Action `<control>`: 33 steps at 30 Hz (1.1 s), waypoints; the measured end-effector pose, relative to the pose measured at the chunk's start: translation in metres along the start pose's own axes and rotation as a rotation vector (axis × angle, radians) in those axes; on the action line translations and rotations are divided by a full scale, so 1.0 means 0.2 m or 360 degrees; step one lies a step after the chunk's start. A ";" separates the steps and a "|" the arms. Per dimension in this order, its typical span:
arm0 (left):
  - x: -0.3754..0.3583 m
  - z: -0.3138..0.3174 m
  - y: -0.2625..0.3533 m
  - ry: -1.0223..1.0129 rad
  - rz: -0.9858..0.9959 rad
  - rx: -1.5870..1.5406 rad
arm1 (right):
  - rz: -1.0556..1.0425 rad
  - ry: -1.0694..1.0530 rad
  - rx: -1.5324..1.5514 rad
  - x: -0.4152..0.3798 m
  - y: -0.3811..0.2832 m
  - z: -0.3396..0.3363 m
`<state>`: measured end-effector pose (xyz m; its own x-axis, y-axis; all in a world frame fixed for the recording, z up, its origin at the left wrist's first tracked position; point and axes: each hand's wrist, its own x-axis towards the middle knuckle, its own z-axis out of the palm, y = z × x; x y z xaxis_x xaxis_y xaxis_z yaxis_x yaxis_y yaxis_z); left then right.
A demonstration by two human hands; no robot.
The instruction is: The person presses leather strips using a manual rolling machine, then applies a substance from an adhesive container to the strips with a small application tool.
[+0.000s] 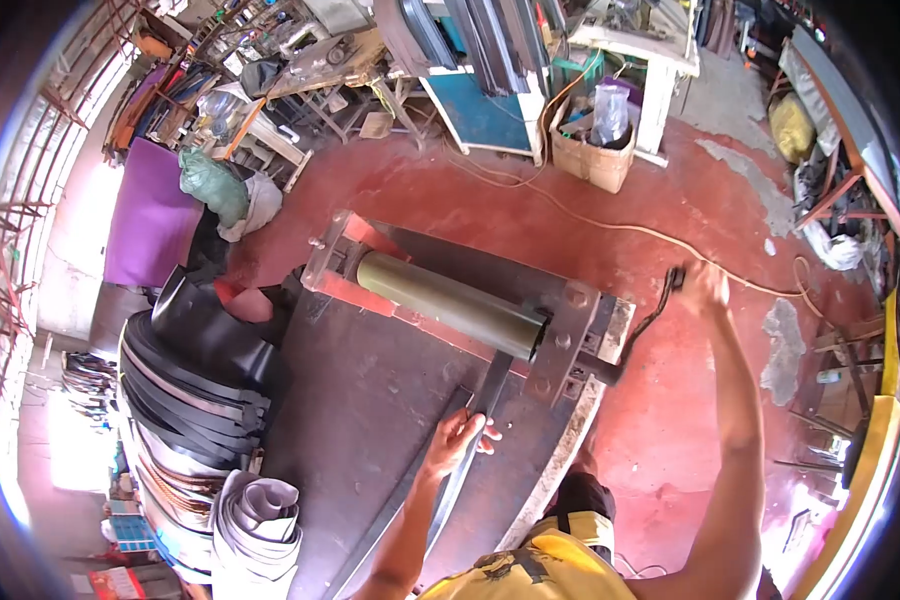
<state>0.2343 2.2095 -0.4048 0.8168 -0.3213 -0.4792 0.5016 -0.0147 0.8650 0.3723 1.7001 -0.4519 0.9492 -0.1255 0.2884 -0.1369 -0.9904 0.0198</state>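
My left hand [455, 442] is closed around a long, dark, flat strip [494, 382] that looks like leather or rubber. The strip's far end reaches the right part of a metal roller [450, 300], and its near part runs back past my forearm. A second dark strip length [402, 492] lies on the table to the left of my hand. Out to the right, my right hand [705, 290] is closed on the end of a bent crank handle [655, 318]. The crank joins the roller's shaft at the right end plate [562, 345]. My right fingers are slightly blurred.
The roller frame stands on a dark worktable [350, 400]. Stacked black sheets [200, 370] and a grey roll [257, 520] lie at the left. A cord [660, 232] crosses the red floor. Farther back are a cardboard box [595, 160] and a blue-panelled cabinet [485, 112].
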 end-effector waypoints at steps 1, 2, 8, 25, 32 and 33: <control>0.00 0.01 0.02 0.0029 0.0003 0.0016 | -0.0244 0.0428 -0.0226 -0.23 0.01 0.48; -0.02 0.02 0.04 0.0055 -0.0002 0.0034 | -0.0410 0.0899 -0.0497 -0.46 0.00 0.93; -0.09 0.00 -0.02 0.0023 0.0058 0.0012 | 0.0370 -0.1471 0.0370 -1.36 -0.78 0.23; -0.13 -0.04 -0.11 -0.0047 0.0219 -0.0079 | 0.0033 -0.1196 0.0595 -1.02 -0.82 -1.47; -0.27 -0.07 -0.20 0.0050 0.0086 0.0032 | 0.0354 -0.1439 0.0655 -1.43 -0.95 -0.66; -0.29 -0.08 -0.21 0.0047 0.0052 0.0030 | 0.0352 -0.1432 0.0635 -1.42 -0.93 -0.53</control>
<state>0.1694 2.2436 -0.4152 0.8408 -0.2940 -0.4546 0.4693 -0.0226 0.8827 0.0980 1.9271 -0.4366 0.7976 -0.1431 -0.5860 -0.3874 -0.8661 -0.3159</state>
